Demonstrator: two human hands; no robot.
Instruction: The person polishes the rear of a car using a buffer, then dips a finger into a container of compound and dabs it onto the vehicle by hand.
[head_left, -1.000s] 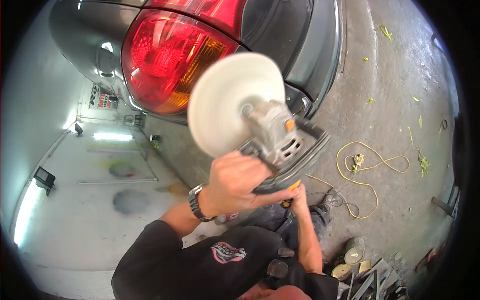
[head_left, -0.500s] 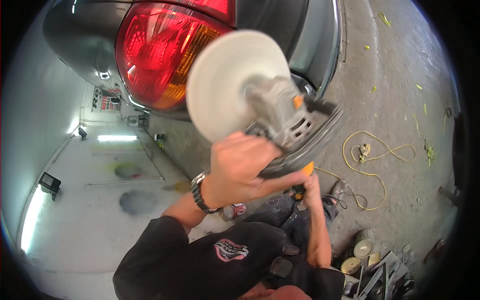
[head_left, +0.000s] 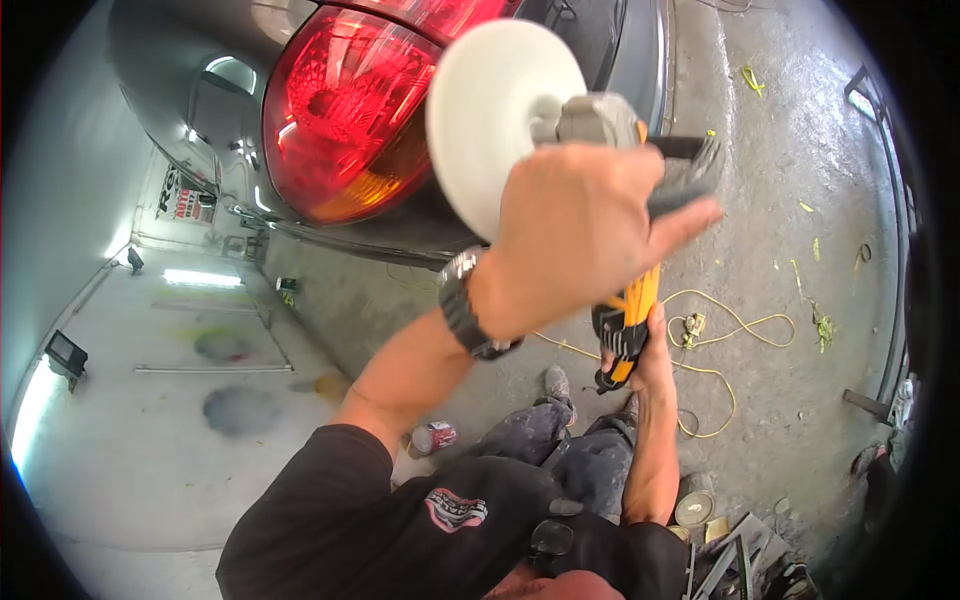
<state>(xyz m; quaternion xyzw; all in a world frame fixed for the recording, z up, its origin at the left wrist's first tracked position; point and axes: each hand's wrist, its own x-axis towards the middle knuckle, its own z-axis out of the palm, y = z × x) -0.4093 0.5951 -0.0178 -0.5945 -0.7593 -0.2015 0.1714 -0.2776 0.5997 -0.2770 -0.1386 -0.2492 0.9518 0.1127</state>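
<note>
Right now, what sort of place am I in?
Probably a car body or paint shop: a car with a red tail light stands close, a polisher-like power tool is held near it, and dark, paint-like smudges mark the pale wall.

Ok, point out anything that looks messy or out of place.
The yellow cord sprawls in loose loops across the floor, and yellow-green scraps lie scattered there like litter. Dark smudges also mar the pale wall.

Pad off-white; polisher yellow, black, grey; tail light red, amber; shirt black, logo pink and white
</note>
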